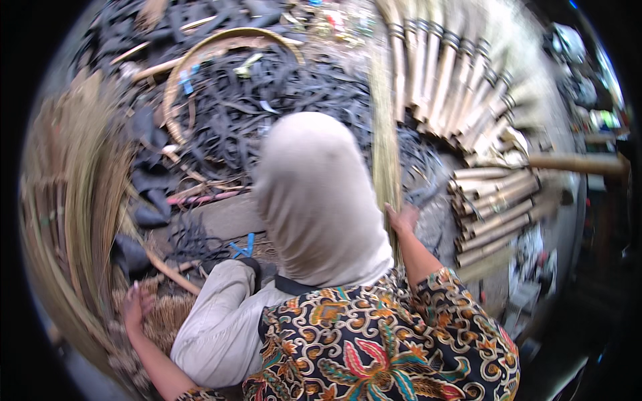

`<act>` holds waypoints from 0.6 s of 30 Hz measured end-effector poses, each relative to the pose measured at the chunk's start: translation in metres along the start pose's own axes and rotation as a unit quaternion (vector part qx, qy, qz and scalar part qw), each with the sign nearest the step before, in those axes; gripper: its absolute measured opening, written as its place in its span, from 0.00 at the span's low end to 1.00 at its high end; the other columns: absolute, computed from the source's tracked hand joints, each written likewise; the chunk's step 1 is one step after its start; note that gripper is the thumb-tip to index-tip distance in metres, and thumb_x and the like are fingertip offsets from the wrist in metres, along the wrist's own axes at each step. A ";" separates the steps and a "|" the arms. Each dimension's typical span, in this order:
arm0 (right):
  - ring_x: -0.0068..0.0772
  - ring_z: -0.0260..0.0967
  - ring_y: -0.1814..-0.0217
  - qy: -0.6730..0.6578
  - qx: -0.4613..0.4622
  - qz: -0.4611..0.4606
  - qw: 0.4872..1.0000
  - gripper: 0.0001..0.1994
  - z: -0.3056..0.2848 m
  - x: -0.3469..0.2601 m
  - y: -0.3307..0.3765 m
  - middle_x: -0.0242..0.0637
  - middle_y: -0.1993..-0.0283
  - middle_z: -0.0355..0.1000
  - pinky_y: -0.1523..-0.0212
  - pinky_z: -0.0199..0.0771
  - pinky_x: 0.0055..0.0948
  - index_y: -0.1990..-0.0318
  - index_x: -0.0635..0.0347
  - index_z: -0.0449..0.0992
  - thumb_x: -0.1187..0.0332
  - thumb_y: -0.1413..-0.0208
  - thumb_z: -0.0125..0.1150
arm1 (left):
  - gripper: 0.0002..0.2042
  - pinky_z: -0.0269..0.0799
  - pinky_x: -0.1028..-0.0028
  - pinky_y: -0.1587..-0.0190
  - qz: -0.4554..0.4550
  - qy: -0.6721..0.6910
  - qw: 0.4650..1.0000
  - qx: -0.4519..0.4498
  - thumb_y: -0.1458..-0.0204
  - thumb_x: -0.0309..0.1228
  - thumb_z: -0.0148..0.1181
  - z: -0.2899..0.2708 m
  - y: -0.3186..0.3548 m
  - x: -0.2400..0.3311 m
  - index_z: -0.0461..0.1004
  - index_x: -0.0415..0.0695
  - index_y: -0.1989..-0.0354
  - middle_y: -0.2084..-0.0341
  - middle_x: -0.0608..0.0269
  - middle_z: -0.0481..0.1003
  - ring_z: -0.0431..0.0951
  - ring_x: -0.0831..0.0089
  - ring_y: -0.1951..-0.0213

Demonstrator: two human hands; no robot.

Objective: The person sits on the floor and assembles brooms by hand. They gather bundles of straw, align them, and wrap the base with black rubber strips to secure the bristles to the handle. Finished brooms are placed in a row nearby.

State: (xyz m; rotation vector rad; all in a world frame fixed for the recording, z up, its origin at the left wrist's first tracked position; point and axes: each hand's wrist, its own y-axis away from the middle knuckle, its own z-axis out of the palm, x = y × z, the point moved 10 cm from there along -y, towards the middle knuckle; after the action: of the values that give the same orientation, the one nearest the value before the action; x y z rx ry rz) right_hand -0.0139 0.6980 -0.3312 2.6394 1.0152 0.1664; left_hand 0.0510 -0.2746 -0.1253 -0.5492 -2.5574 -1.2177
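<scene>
In my right hand (403,219), beside my raised right knee, is a long bundle of pale grass stalks (383,140). The hand is closed around its lower part, and the stalks stretch away from me. My left hand (136,306) is low on the left with its fingers apart, nothing visibly held. Close by it are the cut ends of a brown straw bundle (170,314). A big heap of long broom grass (83,187) stands along the left side, blurred at its edges.
Black rubber-like strips (267,93) cover the ground ahead, with a round bamboo hoop (172,100) among them. Brooms with bamboo handles (438,73) fan out at the far right. More bamboo handles (495,227) are stacked nearer. A wooden plank (214,217) lies before my left foot.
</scene>
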 end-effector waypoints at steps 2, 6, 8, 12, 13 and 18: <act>0.58 0.67 0.31 -0.060 -0.012 0.056 0.997 0.42 0.001 0.003 0.000 0.60 0.32 0.68 0.34 0.70 0.48 0.39 0.74 0.73 0.40 0.46 0.69 | 0.19 0.64 0.78 0.79 0.012 0.074 0.996 -0.041 0.35 0.55 0.58 -0.005 -0.006 -0.003 0.73 0.51 0.59 0.79 0.75 0.69 0.67 0.83 0.80; 0.57 0.67 0.31 -0.121 0.063 -0.108 0.985 0.41 -0.033 -0.071 -0.010 0.60 0.32 0.68 0.34 0.70 0.47 0.38 0.74 0.72 0.41 0.45 0.68 | 0.23 0.63 0.74 0.75 0.077 -0.019 0.996 0.050 0.37 0.56 0.59 -0.054 -0.012 -0.011 0.77 0.45 0.62 0.77 0.71 0.72 0.68 0.80 0.77; 0.57 0.68 0.32 -0.136 0.075 -0.182 0.971 0.41 -0.050 -0.119 -0.013 0.59 0.32 0.67 0.34 0.70 0.47 0.38 0.73 0.72 0.42 0.44 0.67 | 0.22 0.75 0.60 0.59 0.120 -0.164 0.969 0.144 0.39 0.50 0.61 -0.078 -0.007 -0.005 0.83 0.40 0.56 0.65 0.50 0.84 0.82 0.60 0.66; 0.57 0.68 0.32 -0.125 0.062 -0.275 0.951 0.40 -0.071 -0.207 -0.005 0.59 0.32 0.67 0.34 0.70 0.46 0.37 0.73 0.71 0.42 0.43 0.66 | 0.14 0.76 0.58 0.48 0.038 -0.142 0.950 0.275 0.43 0.42 0.63 -0.108 -0.007 -0.031 0.85 0.47 0.57 0.59 0.46 0.83 0.83 0.50 0.54; 0.57 0.68 0.32 -0.119 0.057 -0.289 0.948 0.39 -0.075 -0.227 -0.002 0.59 0.31 0.67 0.34 0.70 0.46 0.37 0.73 0.71 0.43 0.42 0.65 | 0.13 0.76 0.57 0.47 0.017 -0.118 0.952 0.282 0.43 0.40 0.63 -0.111 -0.011 -0.039 0.85 0.47 0.58 0.57 0.46 0.83 0.82 0.50 0.52; 0.56 0.68 0.32 -0.061 0.033 -0.314 0.947 0.38 -0.087 -0.293 0.001 0.59 0.31 0.67 0.35 0.70 0.45 0.36 0.72 0.71 0.44 0.40 0.64 | 0.15 0.71 0.56 0.40 0.002 -0.189 0.906 0.379 0.44 0.35 0.62 -0.145 -0.041 -0.056 0.78 0.46 0.49 0.45 0.51 0.75 0.74 0.52 0.41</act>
State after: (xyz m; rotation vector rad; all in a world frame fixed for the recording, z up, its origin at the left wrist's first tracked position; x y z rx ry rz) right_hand -0.2501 0.5221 -0.2478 2.2041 1.7671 -0.1743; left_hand 0.0931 -0.4248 -0.0854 -0.6297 -3.0324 -0.0330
